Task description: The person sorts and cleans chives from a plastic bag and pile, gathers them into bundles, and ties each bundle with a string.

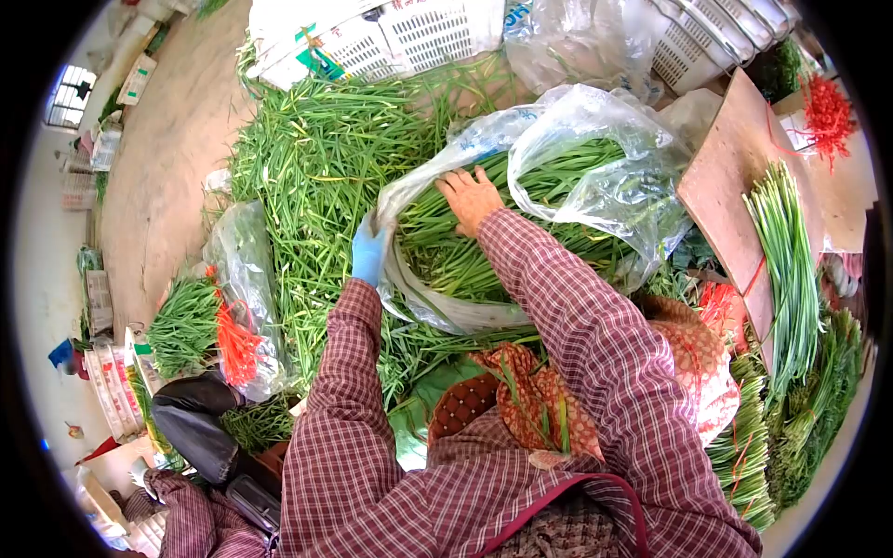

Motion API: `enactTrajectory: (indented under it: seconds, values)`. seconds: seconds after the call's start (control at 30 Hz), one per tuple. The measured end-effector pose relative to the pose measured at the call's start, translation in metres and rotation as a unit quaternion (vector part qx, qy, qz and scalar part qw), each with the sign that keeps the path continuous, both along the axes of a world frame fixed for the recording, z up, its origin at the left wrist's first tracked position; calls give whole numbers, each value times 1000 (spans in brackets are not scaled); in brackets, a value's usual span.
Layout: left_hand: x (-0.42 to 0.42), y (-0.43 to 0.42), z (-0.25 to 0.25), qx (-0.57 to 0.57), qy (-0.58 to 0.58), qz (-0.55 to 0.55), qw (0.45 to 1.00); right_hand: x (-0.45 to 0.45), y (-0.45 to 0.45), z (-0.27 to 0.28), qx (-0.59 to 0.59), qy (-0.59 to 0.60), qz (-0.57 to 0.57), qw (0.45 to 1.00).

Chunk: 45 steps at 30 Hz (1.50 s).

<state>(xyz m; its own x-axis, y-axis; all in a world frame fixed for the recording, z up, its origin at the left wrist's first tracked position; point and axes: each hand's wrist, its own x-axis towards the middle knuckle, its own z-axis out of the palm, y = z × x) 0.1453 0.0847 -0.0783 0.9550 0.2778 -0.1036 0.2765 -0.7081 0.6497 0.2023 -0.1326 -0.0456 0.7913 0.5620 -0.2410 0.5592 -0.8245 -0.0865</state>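
A large clear plastic bag (pixel 417 284) lies with its mouth spread wide, full of long green chives (pixel 446 244). My left hand (pixel 369 253), in a light blue glove, pinches the near-left rim of the bag. Inside the mouth, my bare right hand (pixel 472 200) rests on the chives with its fingers apart, close to the upper rim. Part of its palm side is hidden. Loose chives (pixel 326 158) are heaped to the left of the bag and around it.
White crates (pixel 381 46) stand behind the heap. To the right, a tied chive bunch (pixel 786 270) lies on a tilted board (pixel 735 177), near red ties (pixel 826 116). At left are another bunch (pixel 184 321), orange-red ties (pixel 239 339) and a person's dark-clad leg (pixel 200 428).
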Motion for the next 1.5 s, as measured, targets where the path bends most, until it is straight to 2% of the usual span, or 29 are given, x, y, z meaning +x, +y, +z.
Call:
enactTrajectory:
  seconds: [0.03, 0.07, 0.1, 0.17, 0.2, 0.3, 0.33, 0.4, 0.47, 0.5, 0.6, 0.67, 0.7, 0.77, 0.8, 0.83, 0.9, 0.97, 1.03, 1.07, 1.1, 1.17, 1.23, 1.3, 1.37, 1.5]
  values:
    - [8, 11, -13, -184, 32, 32, 982, 6, 2, 2, 3, 0, -1, 1000]
    - [16, 22, -28, -236, 41, 34, 970, 11, 3, 6, -29, 28, -2, 999]
    - [21, 30, -42, -234, 41, 34, 971, 14, 3, 7, -60, 56, -1, 997]
    - [30, 42, -60, -383, 48, 131, 913, 20, 4, -2, -45, 30, -5, 999]
    - [34, 49, -61, -425, 83, 138, 891, 22, 3, -1, -69, 54, -4, 996]
    - [43, 52, -65, -475, 95, 125, 866, 22, 3, -1, -82, 68, 0, 994]
    - [38, 51, -58, -407, 108, 51, 906, 23, 4, -2, -92, 92, 5, 992]
    - [33, 51, -61, -404, 96, 30, 909, 23, 6, -2, -102, 113, 11, 988]
    - [29, 60, -68, -365, 102, -25, 925, 17, 7, -4, -111, 68, 13, 991]
    - [29, 59, -64, -427, 128, 26, 895, 16, 7, -5, -116, 46, 14, 992]
    - [23, 59, -37, -402, 181, 53, 896, 19, 1, 5, -122, 51, 4, 991]
    - [19, 53, -15, -288, 235, 38, 928, 21, -1, 1, -108, 91, -17, 990]
    - [19, 54, -17, -288, 234, 38, 928, 23, 0, -2, -107, 90, -17, 990]
    - [21, 62, -25, -210, 202, -1, 957, 26, 2, -4, -118, 96, -4, 988]
    - [24, 76, -56, -166, 146, 12, 975, 25, 0, -5, -105, 54, 15, 993]
    - [26, 79, -68, -166, 143, 12, 976, 25, 1, -6, -105, 51, 15, 993]
    - [30, 76, -75, -94, 119, 54, 987, 24, 0, -6, -93, 121, 12, 988]
    - [24, 69, -74, -88, 121, 77, 986, 16, -9, -3, -68, 88, 15, 994]
    - [17, 62, -64, -27, 84, 64, 994, 13, -20, 17, -21, 142, -4, 990]
    - [13, 57, -56, 35, 84, 71, 993, 11, -32, 30, -1, 136, -12, 991]
    - [11, 59, -60, 34, 83, 72, 993, 10, -50, 37, 43, 114, -15, 992]
    - [5, 63, -76, 61, 81, 53, 994, 19, -84, 60, 135, 220, -58, 964]
    - [3, 56, -64, -64, 88, 38, 993, 21, -121, 75, 187, 192, -106, 957]
    - [-12, 59, -59, -215, -11, 22, 976, 22, -154, 72, 303, 206, -178, 913]
    - [-31, 32, 2, -111, -40, 9, 993, 21, -176, 58, 456, 261, -195, 828]
    - [-44, -17, 56, -103, -179, -85, 975, 5, -177, 67, 464, 233, -221, 825]
